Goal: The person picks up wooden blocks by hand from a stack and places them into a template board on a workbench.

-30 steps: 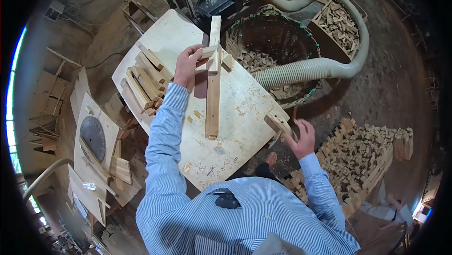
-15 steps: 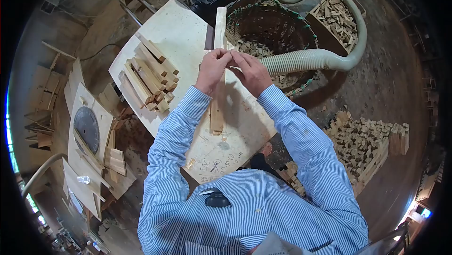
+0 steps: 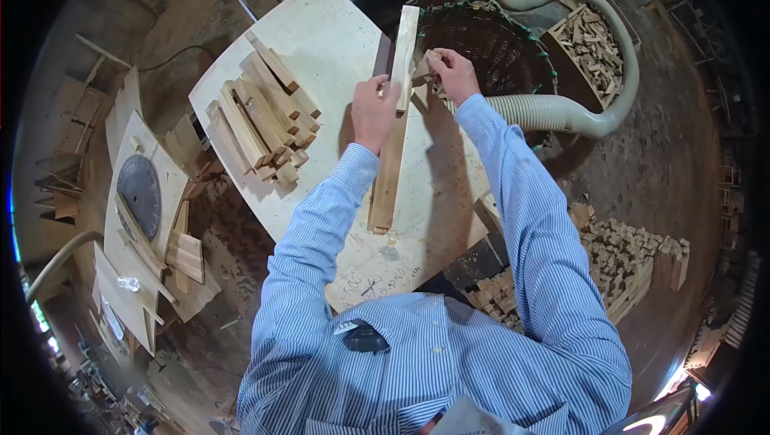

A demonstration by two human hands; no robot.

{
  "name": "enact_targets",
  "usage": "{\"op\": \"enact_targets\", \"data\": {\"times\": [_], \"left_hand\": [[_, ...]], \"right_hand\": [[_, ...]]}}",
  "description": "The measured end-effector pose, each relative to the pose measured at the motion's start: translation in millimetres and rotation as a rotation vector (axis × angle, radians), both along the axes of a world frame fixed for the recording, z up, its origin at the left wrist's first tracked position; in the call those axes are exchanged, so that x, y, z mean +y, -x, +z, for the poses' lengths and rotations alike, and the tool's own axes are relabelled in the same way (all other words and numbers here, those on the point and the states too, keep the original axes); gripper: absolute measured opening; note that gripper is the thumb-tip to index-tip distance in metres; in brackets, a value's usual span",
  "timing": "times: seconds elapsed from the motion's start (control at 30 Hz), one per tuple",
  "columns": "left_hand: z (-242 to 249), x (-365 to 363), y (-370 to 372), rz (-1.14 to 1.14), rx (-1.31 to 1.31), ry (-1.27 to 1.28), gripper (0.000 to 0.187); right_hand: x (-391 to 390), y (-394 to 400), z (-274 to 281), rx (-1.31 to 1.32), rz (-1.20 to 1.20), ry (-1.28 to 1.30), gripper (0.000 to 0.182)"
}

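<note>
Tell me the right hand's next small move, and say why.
Probably ease the right hand outward and let the small wood block go into the wicker basket. Its fingertips seem to pinch that block close to the edge of the white tabletop, and the basket's opening lies just beyond. The left hand is beside the pale strip.

Woodworking shop; saw blade [image 3: 143,180] (stacked blocks [image 3: 622,250])
</note>
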State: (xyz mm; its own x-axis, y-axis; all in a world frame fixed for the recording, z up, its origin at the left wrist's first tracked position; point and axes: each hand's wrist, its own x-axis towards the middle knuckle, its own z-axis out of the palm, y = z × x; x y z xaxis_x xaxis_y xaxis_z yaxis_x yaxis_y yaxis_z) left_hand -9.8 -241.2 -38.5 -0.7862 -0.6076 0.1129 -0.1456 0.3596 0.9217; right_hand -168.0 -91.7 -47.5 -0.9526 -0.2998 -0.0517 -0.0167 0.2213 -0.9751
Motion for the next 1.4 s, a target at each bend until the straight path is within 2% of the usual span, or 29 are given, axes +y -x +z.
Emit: {"op": "enact_targets", "data": {"times": [0.1, 0.2, 0.23, 0.33, 0.4, 0.5, 0.57, 0.67, 0.73, 0.77, 0.87, 0.93, 1.0, 1.07, 1.13, 1.17, 1.23, 1.4], "left_hand": [[-7, 7, 6, -0.002, -0.050, 0.145, 0.048], [-7, 18, 9, 0.060, -0.106, 0.280, 0.051], [-9, 22, 11, 0.056, -0.104, 0.285, 0.051], [-5, 28, 17, 0.109, -0.166, 0.334, 0.058], [1, 36, 22, 0.175, -0.326, 0.347, 0.064], [9, 46, 27, 0.238, -0.408, 0.358, 0.069], [12, 42, 30, 0.245, -0.430, 0.363, 0.067], [10, 40, 31, 0.249, -0.449, 0.357, 0.066], [8, 40, 32, 0.254, -0.449, 0.347, 0.066], [7, 39, 31, 0.256, -0.440, 0.340, 0.066], [1, 36, 30, 0.257, -0.426, 0.330, 0.066], [1, 36, 34, 0.271, -0.409, 0.325, 0.065], [1, 36, 32, 0.258, -0.409, 0.307, 0.064], [2, 37, 30, 0.273, -0.406, 0.308, 0.064], [1, 38, 32, 0.279, -0.395, 0.314, 0.064], [0, 37, 32, 0.278, -0.398, 0.314, 0.064], [0, 35, 32, 0.277, -0.396, 0.313, 0.064], [-2, 31, 34, 0.278, -0.356, 0.325, 0.063]], "right_hand": [[0, 14, -8, -0.101, 0.160, 0.021, 0.033], [1, 6, -10, -0.046, 0.241, -0.023, 0.033], [2, 6, -9, -0.044, 0.237, -0.018, 0.033], [-3, 1, -2, 0.135, 0.312, -0.239, 0.046], [-1, -4, -4, 0.067, 0.271, -0.252, 0.047], [2, -6, -2, 0.148, 0.271, -0.322, 0.048], [-3, -4, 12, 0.114, 0.319, -0.307, 0.048], [-2, 7, -5, 0.068, 0.389, -0.292, 0.052], [6, -3, -5, 0.061, 0.386, -0.192, 0.063], [14, -13, -5, 0.126, 0.315, -0.232, 0.074], [67, -61, 2, 0.226, 0.184, -0.115, 0.074], [127, -118, 28, 0.295, 0.153, -0.127, 0.070], [189, -173, 45, 0.361, 0.107, -0.333, 0.066], [238, -225, 49, 0.177, 0.040, -0.520, 0.060], [272, -269, 43, 0.231, 0.011, -0.747, 0.055], [279, -281, 40, 0.233, 0.012, -0.745, 0.055], [286, -294, 38, -0.199, 0.121, -0.788, 0.056], [285, -290, 22, -0.123, 0.158, -0.857, 0.057]]}}
